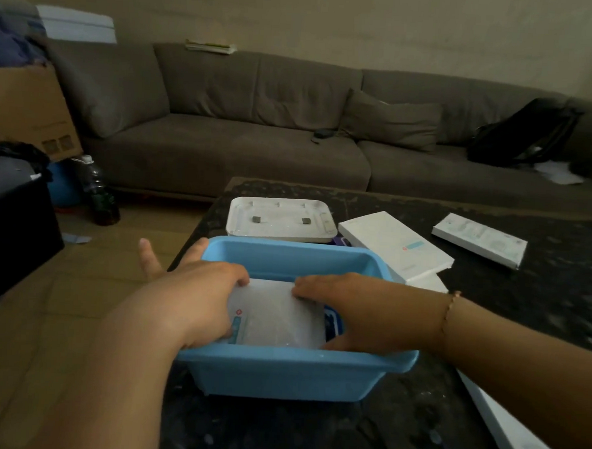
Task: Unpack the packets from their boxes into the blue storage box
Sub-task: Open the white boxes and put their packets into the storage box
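Gripping white packet [276, 312] inside blue storage box [287, 371]; left hand [201, 298], right hand [345, 309].

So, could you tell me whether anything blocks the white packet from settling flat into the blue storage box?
Nothing visible does. The white packet is already inside the blue storage box, held by the left hand and right hand. Something dark blue shows at its right edge; whether it lies beneath the packet is unclear.

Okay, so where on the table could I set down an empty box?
Bare tabletop lies right of the blue storage box, below the two white boxes. Another patch lies in front of it. Behind it is crowded: the white lid sits close.
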A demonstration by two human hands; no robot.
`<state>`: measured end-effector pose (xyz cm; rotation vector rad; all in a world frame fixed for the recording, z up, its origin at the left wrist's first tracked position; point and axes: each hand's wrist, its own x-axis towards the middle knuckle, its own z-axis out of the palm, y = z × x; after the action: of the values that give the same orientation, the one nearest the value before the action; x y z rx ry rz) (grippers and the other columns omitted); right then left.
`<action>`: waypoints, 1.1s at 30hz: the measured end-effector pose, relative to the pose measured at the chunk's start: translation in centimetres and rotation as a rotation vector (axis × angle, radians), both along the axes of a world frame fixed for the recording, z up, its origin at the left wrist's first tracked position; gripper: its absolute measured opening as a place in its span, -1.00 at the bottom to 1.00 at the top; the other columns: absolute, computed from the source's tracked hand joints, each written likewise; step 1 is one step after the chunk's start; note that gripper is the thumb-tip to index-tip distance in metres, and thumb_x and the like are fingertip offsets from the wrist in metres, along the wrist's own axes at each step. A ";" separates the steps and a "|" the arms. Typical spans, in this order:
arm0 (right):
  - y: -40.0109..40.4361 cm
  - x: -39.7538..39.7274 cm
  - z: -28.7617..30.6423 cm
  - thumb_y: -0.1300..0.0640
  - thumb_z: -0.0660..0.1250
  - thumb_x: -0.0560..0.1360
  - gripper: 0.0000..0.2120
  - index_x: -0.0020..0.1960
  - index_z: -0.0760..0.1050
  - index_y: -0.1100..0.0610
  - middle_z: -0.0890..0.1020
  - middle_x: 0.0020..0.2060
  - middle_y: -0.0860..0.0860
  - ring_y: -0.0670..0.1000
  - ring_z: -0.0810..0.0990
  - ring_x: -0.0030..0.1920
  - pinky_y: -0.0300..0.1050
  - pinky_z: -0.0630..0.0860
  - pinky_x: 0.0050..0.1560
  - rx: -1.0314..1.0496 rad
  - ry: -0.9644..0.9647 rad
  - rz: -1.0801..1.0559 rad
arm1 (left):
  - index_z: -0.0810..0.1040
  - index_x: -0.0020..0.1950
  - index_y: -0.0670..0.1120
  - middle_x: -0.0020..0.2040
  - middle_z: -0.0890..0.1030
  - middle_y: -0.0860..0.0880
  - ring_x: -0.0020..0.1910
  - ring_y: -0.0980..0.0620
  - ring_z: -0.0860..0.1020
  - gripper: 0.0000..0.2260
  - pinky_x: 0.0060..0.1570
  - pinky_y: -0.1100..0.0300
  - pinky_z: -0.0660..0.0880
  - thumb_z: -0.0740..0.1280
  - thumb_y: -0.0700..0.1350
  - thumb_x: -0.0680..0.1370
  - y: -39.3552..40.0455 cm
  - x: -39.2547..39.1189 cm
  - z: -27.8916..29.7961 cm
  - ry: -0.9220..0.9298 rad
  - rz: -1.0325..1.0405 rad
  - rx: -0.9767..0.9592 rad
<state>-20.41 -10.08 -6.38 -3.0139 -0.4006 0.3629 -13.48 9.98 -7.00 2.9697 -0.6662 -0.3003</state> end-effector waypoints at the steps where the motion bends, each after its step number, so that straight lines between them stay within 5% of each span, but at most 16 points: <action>1: -0.2 -0.2 0.3 -0.17 0.38 0.48 -0.30 0.52 0.18 -0.12 0.31 0.48 -0.16 -0.09 0.32 0.43 -0.15 0.24 0.42 0.015 -0.012 -0.004 | 0.20 0.46 0.33 0.63 -0.04 -0.05 0.57 0.02 -0.32 -0.41 0.33 -0.39 -0.46 0.37 -0.07 0.56 -0.1 -0.1 0.2 -0.018 -0.009 -0.027; 4: -1.9 -2.2 2.8 -0.21 0.35 0.45 -0.36 0.46 0.19 -0.26 0.31 0.43 -0.29 -0.24 0.36 0.31 -0.25 0.35 0.28 0.161 -0.123 -0.124 | 0.16 0.50 0.29 0.60 0.08 0.18 0.59 0.09 -0.21 -0.43 0.44 -0.31 -0.33 0.35 0.02 0.58 -1.1 -1.0 1.8 -0.127 -0.081 -0.138; 6: -4.2 -5.1 4.6 -0.21 0.32 0.43 -0.47 0.36 0.26 -0.35 0.36 0.29 -0.40 -0.36 0.40 0.14 -0.39 0.40 0.09 0.331 -0.307 -0.292 | 0.27 0.46 0.27 0.51 0.24 0.26 0.56 0.14 0.04 -0.48 0.53 -0.16 -0.07 0.39 0.03 0.55 -2.7 -2.5 3.1 -0.285 -0.215 -0.309; 8: -7.8 -8.7 4.5 -0.13 0.32 0.43 -0.60 0.26 0.37 -0.30 0.48 0.16 -0.36 -0.32 0.49 0.09 -0.38 0.41 0.01 0.506 -0.569 -0.500 | 0.40 0.38 0.26 0.34 0.38 0.34 0.39 0.28 0.29 -0.54 0.41 0.21 0.22 0.42 0.03 0.52 -5.2 -5.3 4.2 -0.379 -0.364 -0.585; 10: -12.4 -12.8 2.0 0.10 0.34 0.52 -0.72 0.17 0.50 -0.18 0.61 0.08 -0.21 -0.18 0.59 0.08 -0.23 0.47 0.04 0.533 -0.734 -0.740 | 0.45 0.33 0.25 0.24 0.45 0.36 0.27 0.37 0.33 -0.59 0.23 0.47 0.24 0.42 0.01 0.52 -8.2 -8.6 4.0 -0.324 -0.609 -0.736; 14: -18.9 -20.7 -5.6 0.46 0.26 0.45 -0.40 0.01 0.41 -0.30 0.61 0.12 -0.14 -0.14 0.53 0.03 -0.14 0.48 0.15 0.237 -0.329 -1.096 | 0.38 0.45 0.12 0.45 0.39 0.16 0.41 0.22 0.28 -0.56 0.40 0.30 0.10 0.37 -0.06 0.58 -14.8 -12.6 -0.6 -0.070 -1.071 -0.493; 17: -19.8 -23.7 -7.3 0.27 0.32 0.51 -0.36 0.22 0.20 -0.44 0.47 0.11 -0.31 -0.18 0.46 0.13 -0.19 0.43 0.25 0.175 0.032 -1.025 | 0.25 0.54 0.10 0.58 0.19 0.11 0.54 0.12 0.06 -0.45 0.52 0.11 -0.08 0.35 0.02 0.58 -18.4 -12.8 -5.6 -0.087 -1.136 -0.273; 20: -19.1 -24.8 -7.8 0.13 0.28 0.57 -0.40 0.23 0.07 -0.50 0.31 0.06 -0.36 -0.23 0.34 0.16 -0.21 0.35 0.35 0.186 -0.002 -0.928 | 0.22 0.56 0.13 0.60 0.13 0.11 0.58 0.10 -0.03 -0.43 0.48 0.10 -0.25 0.32 0.11 0.58 -20.4 -12.5 -9.0 -0.102 -1.157 -0.182; 22: -18.7 -25.2 -8.5 0.07 0.24 0.60 -0.50 0.23 0.11 -0.47 0.30 0.07 -0.38 -0.28 0.31 0.20 -0.32 0.30 0.34 0.157 -0.122 -0.804 | 0.38 0.46 0.15 0.53 0.32 0.11 0.55 0.07 0.17 -0.55 0.55 -0.04 -0.02 0.27 0.11 0.56 -20.9 -12.0 -10.3 -0.128 -1.202 -0.230; 24: -18.8 -25.7 -8.9 0.08 0.23 0.61 -0.56 0.23 0.19 -0.43 0.38 0.09 -0.35 -0.28 0.37 0.19 -0.42 0.33 0.20 0.215 -0.191 -0.755 | 0.51 0.31 0.15 0.37 0.53 0.09 0.39 0.06 0.43 -0.63 0.36 -0.10 0.41 0.22 0.10 0.51 -20.9 -11.6 -10.9 -0.202 -1.240 -0.253; 28: -19.5 -26.7 -7.6 0.20 0.40 0.50 -0.59 -0.03 0.57 -0.38 0.63 -0.04 -0.28 -0.26 0.59 0.01 -0.39 0.51 0.05 0.496 -0.436 -0.725 | 0.59 0.30 -0.04 0.32 0.59 0.02 0.34 0.05 0.53 -0.67 0.23 0.01 0.54 0.29 -0.11 0.55 -20.3 -11.3 -10.1 -0.153 -1.222 -0.687; 30: -19.2 -26.9 -5.8 -0.04 0.49 0.39 -0.84 -0.05 0.67 -0.27 0.71 -0.12 -0.14 -0.16 0.67 -0.07 -0.33 0.57 -0.03 0.877 -0.635 -0.689 | 0.60 0.30 -0.05 0.26 0.63 0.10 0.25 0.14 0.58 -0.71 0.15 0.16 0.57 0.30 -0.08 0.59 -19.8 -12.0 -7.3 0.028 -1.073 -0.962; 33: -18.2 -25.9 -3.1 -0.34 0.40 0.35 -0.57 0.04 0.69 -0.07 0.70 -0.20 0.08 0.02 0.68 -0.12 -0.24 0.60 -0.09 1.314 -0.713 -0.536 | 0.64 0.16 0.15 -0.03 0.69 0.10 -0.06 0.09 0.66 -0.74 -0.21 0.17 0.63 0.24 0.16 0.59 -19.0 -13.1 -3.2 0.227 -0.847 -1.174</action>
<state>-46.35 -28.27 -9.46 -1.7083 0.1457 -0.7400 -26.60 -8.99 -10.18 1.4397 -1.3935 -0.1740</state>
